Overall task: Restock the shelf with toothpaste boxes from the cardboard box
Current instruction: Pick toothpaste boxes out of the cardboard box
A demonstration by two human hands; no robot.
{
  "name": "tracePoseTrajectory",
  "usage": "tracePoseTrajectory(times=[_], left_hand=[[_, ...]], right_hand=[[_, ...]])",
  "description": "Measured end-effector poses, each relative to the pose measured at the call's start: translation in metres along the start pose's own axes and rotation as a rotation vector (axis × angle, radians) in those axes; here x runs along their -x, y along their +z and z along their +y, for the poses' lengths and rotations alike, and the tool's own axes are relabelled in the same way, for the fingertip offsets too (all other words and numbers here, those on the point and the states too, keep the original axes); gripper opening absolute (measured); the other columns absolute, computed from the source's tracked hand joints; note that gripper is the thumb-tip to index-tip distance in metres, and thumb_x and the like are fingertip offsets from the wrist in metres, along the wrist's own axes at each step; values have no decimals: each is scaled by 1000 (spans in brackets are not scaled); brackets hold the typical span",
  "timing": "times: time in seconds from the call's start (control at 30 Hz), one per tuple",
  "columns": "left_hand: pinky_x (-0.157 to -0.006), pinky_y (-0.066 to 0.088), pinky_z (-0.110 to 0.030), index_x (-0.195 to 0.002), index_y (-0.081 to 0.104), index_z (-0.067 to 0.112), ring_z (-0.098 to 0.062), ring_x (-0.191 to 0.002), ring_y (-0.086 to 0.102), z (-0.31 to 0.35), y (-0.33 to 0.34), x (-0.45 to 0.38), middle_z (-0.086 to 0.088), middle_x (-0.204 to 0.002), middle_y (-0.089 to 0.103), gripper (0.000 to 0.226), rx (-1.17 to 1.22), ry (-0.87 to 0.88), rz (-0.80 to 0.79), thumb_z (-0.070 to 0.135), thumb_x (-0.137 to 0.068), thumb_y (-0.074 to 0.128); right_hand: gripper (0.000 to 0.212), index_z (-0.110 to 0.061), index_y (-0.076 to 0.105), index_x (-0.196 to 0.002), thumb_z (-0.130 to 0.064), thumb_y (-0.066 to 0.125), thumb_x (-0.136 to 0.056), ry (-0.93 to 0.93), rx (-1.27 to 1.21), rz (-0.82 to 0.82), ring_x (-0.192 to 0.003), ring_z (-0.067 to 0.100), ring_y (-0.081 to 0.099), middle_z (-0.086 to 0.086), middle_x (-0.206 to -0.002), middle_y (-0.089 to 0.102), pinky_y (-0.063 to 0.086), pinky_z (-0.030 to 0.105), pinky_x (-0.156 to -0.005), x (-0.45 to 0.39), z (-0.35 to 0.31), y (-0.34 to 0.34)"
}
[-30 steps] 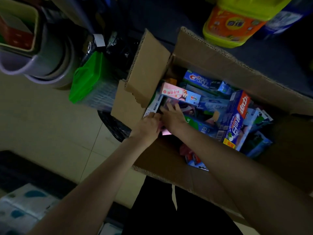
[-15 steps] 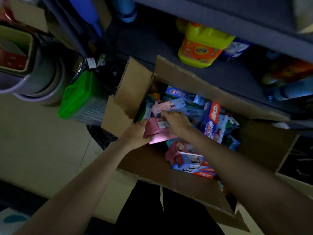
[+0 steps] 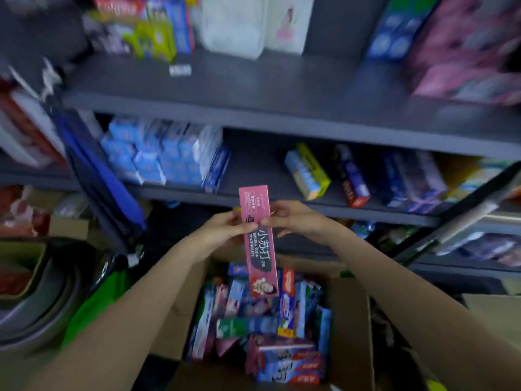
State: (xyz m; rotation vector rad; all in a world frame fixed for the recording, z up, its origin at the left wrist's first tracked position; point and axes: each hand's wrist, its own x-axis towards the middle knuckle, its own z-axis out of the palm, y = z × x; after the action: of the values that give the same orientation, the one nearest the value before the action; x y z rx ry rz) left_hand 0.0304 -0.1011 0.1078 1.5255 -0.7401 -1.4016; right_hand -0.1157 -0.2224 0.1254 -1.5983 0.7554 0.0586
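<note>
Both hands hold one pink toothpaste box upright above the open cardboard box and in front of the grey shelf: the left hand pinches its left edge with thumb and fingers, and the right hand pinches the right edge at about the same height. The box's lower end hangs over the carton's jumble of toothpaste boxes, which lie at all angles, blue, green, pink and red. Behind the raised box the middle shelf level has a bare dark stretch between a stack of blue boxes on the left and a yellow-and-blue box lying tilted on the right, with a dark red-ended box and purple boxes further right. The upper level carries white packs and pink packs, blurred. Left of the carton stand a blue folded item leaning on the shelf upright, a green container and stacked grey basins.
</note>
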Motion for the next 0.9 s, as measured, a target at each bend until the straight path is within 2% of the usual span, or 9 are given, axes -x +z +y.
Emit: tracePoseTrajectory(times=[0.1, 0.2, 0.3, 0.37, 0.5, 0.6, 0.67, 0.77, 0.9], left_hand=[[-88, 52, -31, -119, 57, 13, -20, -102, 64, 59, 23, 1, -7, -113, 66, 35, -34, 83, -63, 16, -85, 63], [-82, 55, -29, -115, 59, 13, -19, -96, 66, 108, 49, 1, -7, -109, 68, 32, -68, 178, -97, 17, -84, 64], [-74, 58, -26, -115, 58, 11, -19, -94, 66, 152, 77, -2, -9, -110, 67, 30, -33, 326, -31, 15, -86, 62], [-73, 58, -27, -118, 54, 4, -22, -92, 65, 180, 98, -4, -14, -109, 65, 33, 62, 416, 25, 12, -87, 61], [-66, 59, -25, -113, 56, 5, -18, -84, 66, 226, 143, -14, -12, -101, 67, 29, 205, 548, 32, 10, -85, 63], [-80, 57, -27, -121, 54, 7, -21, -100, 64, 247, 168, -31, -12, -115, 65, 37, 220, 570, -10, 8, -85, 63], [-89, 53, -30, -123, 51, 9, -20, -108, 60, 258, 180, -45, -10, -120, 61, 41, 183, 579, -6, 8, -84, 64], [-96, 48, -35, -116, 46, 14, -13, -104, 58, 273, 191, -71, 2, -113, 56, 42, 19, 644, 158, 15, -81, 69], [-89, 48, -28, -119, 47, 11, -10, -93, 56, 302, 208, -114, 3, -113, 52, 38, -185, 761, 289, 9, -85, 64]], right_hand=[[31, -2, 56, -116, -12, 62, -87, -79, -79, 120, -84, 20, 61, 15, -105, 64, 51, 24, -68, 35, -37, -36], [30, -7, 58, -118, -17, 59, -90, -157, 17, 238, -87, 20, 58, 12, -106, 64, 48, 26, -67, 70, -70, -65], [37, -8, 62, -116, -28, 68, -85, -256, 397, 591, -97, 20, 61, 11, -111, 67, 48, 27, -83, 100, -103, -90], [42, -9, 64, -110, -36, 72, -79, -286, 668, 826, -101, 21, 62, 7, -108, 68, 43, 26, -84, 117, -121, -101], [52, -9, 51, -123, -30, 69, -79, -337, 848, 952, -106, 31, 57, 11, -118, 56, 46, 37, -86, 137, -139, -123], [57, -8, 45, -131, -13, 67, -79, -431, 794, 1053, -108, 35, 55, 14, -121, 54, 46, 40, -84, 143, -138, -156], [58, -9, 43, -133, -10, 66, -80, -441, 820, 1090, -106, 36, 56, 13, -123, 53, 49, 43, -81, 144, -133, -185], [59, -13, 34, -140, -5, 57, -85, -310, 977, 1118, -107, 37, 56, 9, -138, 40, 49, 45, -77, 144, -125, -231], [66, -14, 30, -138, 13, 46, -80, -187, 1071, 1214, -79, 39, 60, 6, -145, 25, 39, 39, -53, 134, -118, -293]])
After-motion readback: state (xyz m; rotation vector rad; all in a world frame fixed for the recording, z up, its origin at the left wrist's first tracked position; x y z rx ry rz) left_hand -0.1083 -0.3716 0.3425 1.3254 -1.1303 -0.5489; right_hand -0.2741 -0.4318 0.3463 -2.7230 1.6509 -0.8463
